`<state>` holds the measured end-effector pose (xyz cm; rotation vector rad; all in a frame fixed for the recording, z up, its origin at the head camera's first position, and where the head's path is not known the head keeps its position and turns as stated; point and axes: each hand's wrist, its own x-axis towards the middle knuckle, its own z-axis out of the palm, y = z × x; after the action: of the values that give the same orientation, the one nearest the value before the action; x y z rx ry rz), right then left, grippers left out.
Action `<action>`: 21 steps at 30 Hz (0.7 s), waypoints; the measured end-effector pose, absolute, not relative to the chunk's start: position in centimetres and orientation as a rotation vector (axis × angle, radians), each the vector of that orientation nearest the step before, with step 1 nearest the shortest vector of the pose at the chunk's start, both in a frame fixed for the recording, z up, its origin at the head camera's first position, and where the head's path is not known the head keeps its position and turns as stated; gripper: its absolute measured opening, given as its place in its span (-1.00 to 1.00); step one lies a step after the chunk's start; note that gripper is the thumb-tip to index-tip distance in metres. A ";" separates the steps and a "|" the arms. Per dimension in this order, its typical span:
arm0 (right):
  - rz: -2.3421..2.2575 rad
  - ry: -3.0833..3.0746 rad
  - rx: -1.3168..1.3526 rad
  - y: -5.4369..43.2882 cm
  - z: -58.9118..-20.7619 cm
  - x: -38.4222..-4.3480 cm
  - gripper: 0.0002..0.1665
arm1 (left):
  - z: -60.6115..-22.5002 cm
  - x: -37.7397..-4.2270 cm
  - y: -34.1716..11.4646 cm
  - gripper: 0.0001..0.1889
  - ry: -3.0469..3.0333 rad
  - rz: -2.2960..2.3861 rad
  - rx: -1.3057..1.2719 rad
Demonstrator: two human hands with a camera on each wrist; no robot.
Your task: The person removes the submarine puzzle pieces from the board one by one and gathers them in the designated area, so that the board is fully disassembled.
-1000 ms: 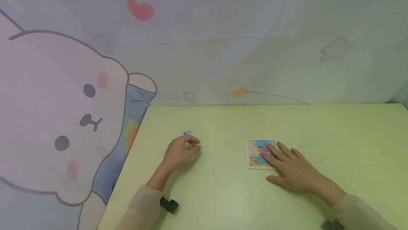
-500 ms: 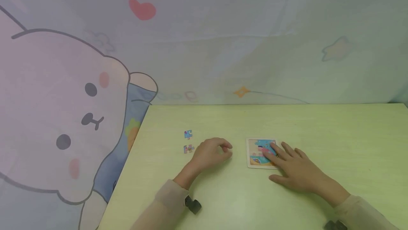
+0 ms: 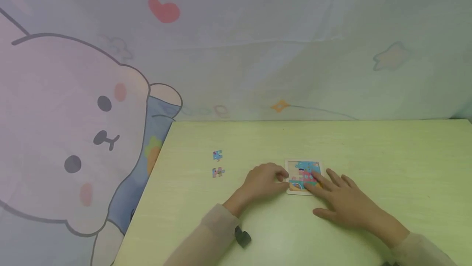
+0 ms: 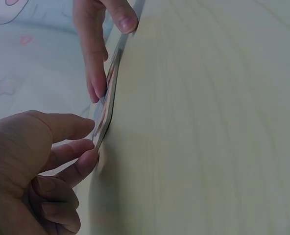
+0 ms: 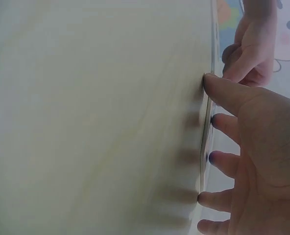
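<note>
A small square jigsaw puzzle [image 3: 300,187] in a pale frame lies on the table, its picture blue, pink and orange. My left hand [image 3: 262,180] is at the frame's left edge, fingers curled, with thumb and index fingertips meeting the rim. In the left wrist view, the left hand [image 4: 42,156] holds the near corner of the thin board [image 4: 107,115]. My right hand [image 3: 344,200] lies spread over the right side of the puzzle, fingers mostly straight, covering that part of the frame. The right wrist view has the right hand's [image 5: 267,142] fingertips along the board's edge [image 5: 204,139].
Two loose jigsaw pieces lie on the table to the left: a blue piece [image 3: 217,155] farther back and a pinkish piece [image 3: 218,172] nearer. Behind the pale yellow table [image 3: 387,151] hangs a printed cloth [image 3: 236,53] with a cartoon animal.
My left hand has moved right, from beside the loose pieces to the puzzle's left edge, uncovering both pieces. My right hand has shifted only slightly right and stays on the puzzle.
</note>
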<state>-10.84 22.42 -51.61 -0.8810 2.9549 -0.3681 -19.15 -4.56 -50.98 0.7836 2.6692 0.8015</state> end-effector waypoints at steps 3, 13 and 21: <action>-0.376 2.968 -0.898 22.4 -51.5 -10.5 -0.22 | -51.1 -19.1 -4.2 -0.72 2.680 0.770 0.792; -0.362 2.954 -0.875 22.2 -51.2 -10.2 -0.25 | -51.0 -18.9 -3.5 -0.74 2.699 0.710 0.809; -0.394 2.957 -0.889 22.2 -51.1 -10.1 -0.25 | -51.3 -18.7 -3.2 -0.76 2.689 0.699 0.840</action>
<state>-10.06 22.17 -51.11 -0.8894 2.9570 -0.3939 -18.70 -3.16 -51.32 0.8398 2.6893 0.6988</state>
